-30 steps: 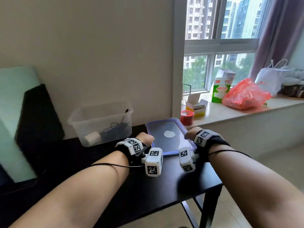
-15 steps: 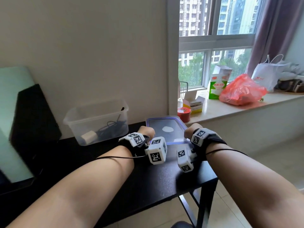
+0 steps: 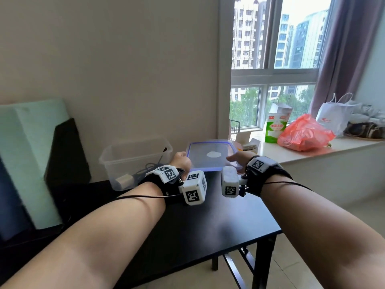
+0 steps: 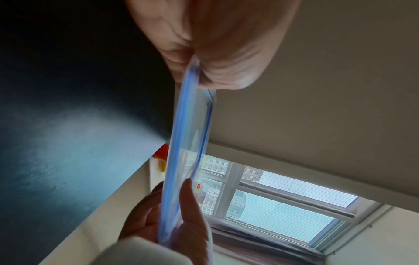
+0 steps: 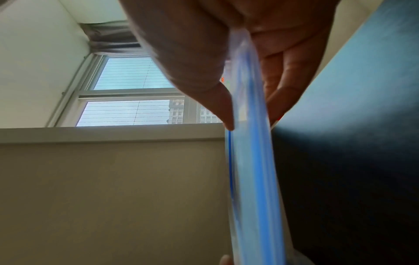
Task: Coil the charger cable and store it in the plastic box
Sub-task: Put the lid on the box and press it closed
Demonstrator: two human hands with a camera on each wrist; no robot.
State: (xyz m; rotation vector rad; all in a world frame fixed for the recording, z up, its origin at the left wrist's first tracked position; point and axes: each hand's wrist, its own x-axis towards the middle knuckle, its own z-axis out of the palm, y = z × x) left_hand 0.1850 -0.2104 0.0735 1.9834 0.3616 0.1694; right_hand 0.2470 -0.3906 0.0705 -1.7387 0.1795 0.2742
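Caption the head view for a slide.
Both hands, left hand and right hand, hold the blue-rimmed lid beside the open plastic box.

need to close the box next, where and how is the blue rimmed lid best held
By its two short edges, one hand from each side, as now: left hand pinches the lid at its left rim, right hand at its right. It is flat, thin and wide, so opposite-edge pinches probably keep it level over the plastic box.

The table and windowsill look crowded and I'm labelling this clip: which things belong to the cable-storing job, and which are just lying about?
Job:
- plastic box
- charger cable, inside the box
- blue-rimmed lid, held by left hand and right hand

Lying about:
- red plastic bag
- green-and-white carton
- white shopping bag
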